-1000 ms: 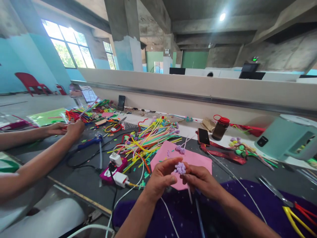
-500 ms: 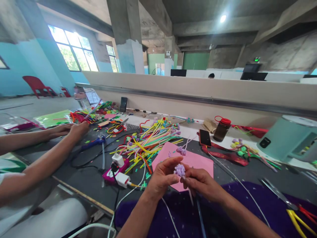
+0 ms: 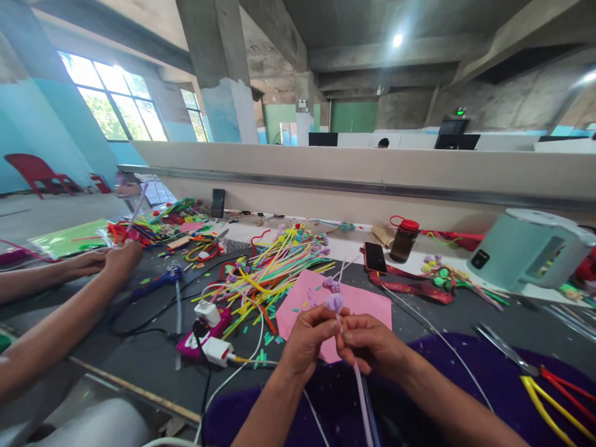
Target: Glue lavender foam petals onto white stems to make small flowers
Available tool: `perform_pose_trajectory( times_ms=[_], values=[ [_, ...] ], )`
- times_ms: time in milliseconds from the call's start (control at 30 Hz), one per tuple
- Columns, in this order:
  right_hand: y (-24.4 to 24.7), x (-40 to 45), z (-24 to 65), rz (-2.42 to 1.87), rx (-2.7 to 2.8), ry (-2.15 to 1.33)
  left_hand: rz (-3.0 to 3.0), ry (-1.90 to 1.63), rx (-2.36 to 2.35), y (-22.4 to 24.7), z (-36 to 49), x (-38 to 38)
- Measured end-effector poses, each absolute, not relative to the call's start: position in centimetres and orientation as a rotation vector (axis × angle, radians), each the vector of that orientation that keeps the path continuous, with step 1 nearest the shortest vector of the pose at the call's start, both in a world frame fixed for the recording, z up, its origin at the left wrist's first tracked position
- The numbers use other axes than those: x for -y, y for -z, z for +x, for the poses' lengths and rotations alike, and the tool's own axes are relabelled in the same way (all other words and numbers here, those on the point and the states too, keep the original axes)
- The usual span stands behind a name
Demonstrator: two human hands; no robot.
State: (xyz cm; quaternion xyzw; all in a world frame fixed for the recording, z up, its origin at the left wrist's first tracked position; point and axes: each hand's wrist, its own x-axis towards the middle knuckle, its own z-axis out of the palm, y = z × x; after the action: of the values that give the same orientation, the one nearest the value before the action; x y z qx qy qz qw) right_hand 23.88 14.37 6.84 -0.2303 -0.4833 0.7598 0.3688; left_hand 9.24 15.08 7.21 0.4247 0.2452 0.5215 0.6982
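Between my two hands is a small purple pipe-cleaner flower (image 3: 334, 302) on a pale stem (image 3: 361, 397). My left hand (image 3: 310, 338) pinches it just below the head. My right hand (image 3: 372, 341) is closed on the stem, close beside the left fingertips. The stem hangs down below my right hand, toward my lap. Behind the flower lies a pink sheet (image 3: 367, 304), with another purple flower (image 3: 331, 284) and small cut scraps on it.
A heap of colourful pipe cleaners (image 3: 279, 267) lies beyond. To the left are a magenta power strip (image 3: 205, 335), a glue gun (image 3: 161, 279) and a co-worker's hands (image 3: 123, 254). A phone (image 3: 375, 257), bottle (image 3: 404, 241), kettle (image 3: 507, 248) and scissors (image 3: 507, 351) are right.
My left hand has moved from cupping the flower head to pinching under it. The flower is slightly higher and more upright. The view has turned a little to the right.
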Motion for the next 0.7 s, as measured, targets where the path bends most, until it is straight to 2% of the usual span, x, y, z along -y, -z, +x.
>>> perform_pose_trajectory(
  times_ms=[200, 400, 467, 567, 700],
  values=[
    [-7.0, -14.2, 23.1, -0.763, 1.419, -1.817, 0.733, -1.323, -0.512, -6.3, 9.3, -16.2],
    [-6.3, -13.4, 23.1, -0.991, 1.876, -1.785, 0.694, -1.438, -0.535, -6.2, 8.4, -17.9],
    [-7.3, -13.1, 24.3, -1.023, 2.121, -1.592, 0.690, -1.444, -0.568, -6.2, 7.9, -18.2],
    [-9.6, -13.3, 27.5, -1.196, 2.128, -0.926, 0.615, -1.419, -0.588, -6.2, 7.5, -18.6],
    [-10.7, -12.9, 32.3, -1.317, 1.847, -0.933, 0.672, -1.263, -0.555, -6.2, 7.7, -18.5]
  ],
)
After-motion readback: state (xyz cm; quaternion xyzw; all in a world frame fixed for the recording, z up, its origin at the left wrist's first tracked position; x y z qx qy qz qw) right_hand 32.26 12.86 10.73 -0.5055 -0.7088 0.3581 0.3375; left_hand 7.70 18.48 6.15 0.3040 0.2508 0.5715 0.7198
